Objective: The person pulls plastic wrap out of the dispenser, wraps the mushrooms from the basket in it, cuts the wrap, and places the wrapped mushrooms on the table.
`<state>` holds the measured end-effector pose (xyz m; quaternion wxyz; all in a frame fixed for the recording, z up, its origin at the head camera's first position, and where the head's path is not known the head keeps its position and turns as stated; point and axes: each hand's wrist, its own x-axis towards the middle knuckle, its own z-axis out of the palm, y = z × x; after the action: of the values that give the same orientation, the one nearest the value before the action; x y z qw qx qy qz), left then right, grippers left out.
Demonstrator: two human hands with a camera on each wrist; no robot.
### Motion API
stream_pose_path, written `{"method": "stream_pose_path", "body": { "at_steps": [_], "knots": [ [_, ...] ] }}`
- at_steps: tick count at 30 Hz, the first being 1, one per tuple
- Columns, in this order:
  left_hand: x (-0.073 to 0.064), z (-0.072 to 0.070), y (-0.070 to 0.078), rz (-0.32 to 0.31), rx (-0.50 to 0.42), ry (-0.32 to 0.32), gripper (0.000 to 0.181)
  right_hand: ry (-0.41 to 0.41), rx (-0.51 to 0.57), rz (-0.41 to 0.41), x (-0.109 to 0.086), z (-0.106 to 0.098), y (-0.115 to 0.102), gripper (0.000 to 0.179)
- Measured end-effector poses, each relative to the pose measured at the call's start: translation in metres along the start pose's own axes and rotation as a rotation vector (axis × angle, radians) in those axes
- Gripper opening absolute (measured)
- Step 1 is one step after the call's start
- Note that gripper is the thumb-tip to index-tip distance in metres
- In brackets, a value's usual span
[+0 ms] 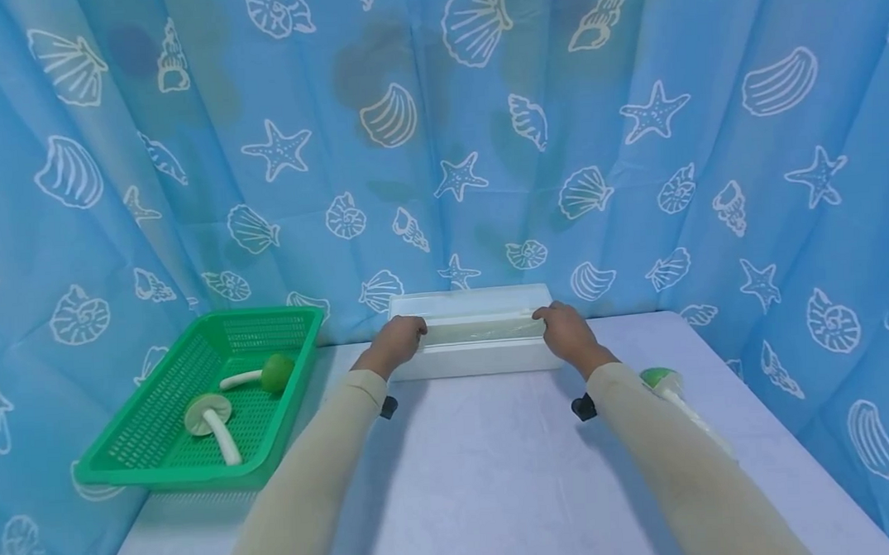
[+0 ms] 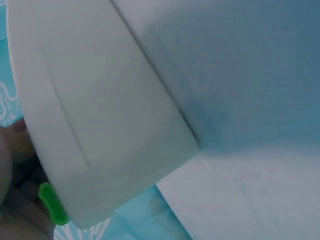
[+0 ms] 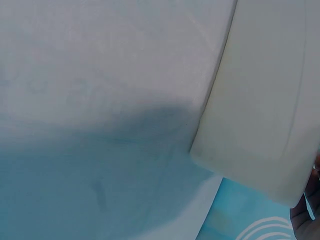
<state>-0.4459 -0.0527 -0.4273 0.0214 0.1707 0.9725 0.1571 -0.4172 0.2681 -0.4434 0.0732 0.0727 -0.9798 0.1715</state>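
A long white cling film box [image 1: 478, 360] stands at the back of the table with its lid [image 1: 471, 299] raised. Clear, shiny film [image 1: 484, 331] shows in its opening. My left hand [image 1: 398, 344] grips the box's left end, and my right hand [image 1: 568, 332] grips its right end, fingertips turned inward over the opening. In the left wrist view, fingers [image 2: 20, 185] curl behind the box, beside a small green tab [image 2: 54, 204]. Few fingers [image 3: 306, 215] of the right hand show in the right wrist view. Whether either hand also pinches the film is unclear.
A green plastic basket [image 1: 273, 450] stands at left, holding a mushroom with a green cap [image 1: 277, 373] and another mushroom [image 1: 208, 414]. A further green-capped mushroom [image 1: 661, 378] lies by my right forearm, partly hidden. A blue shell-patterned curtain [image 1: 439, 145] hangs behind the white table [image 1: 483, 474].
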Motion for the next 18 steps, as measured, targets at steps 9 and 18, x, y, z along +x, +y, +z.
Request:
{"method": "stream_pose_path", "body": {
  "at_steps": [9, 18],
  "knots": [
    [0.003, 0.002, 0.014, 0.025, -0.103, -0.022, 0.029, -0.031, 0.011, 0.061, 0.006, -0.005, -0.006, 0.032],
    [0.017, 0.002, 0.019, -0.081, -0.175, -0.109, 0.026, -0.021, 0.028, 0.043, 0.013, -0.005, -0.008, 0.03]
  ]
}}
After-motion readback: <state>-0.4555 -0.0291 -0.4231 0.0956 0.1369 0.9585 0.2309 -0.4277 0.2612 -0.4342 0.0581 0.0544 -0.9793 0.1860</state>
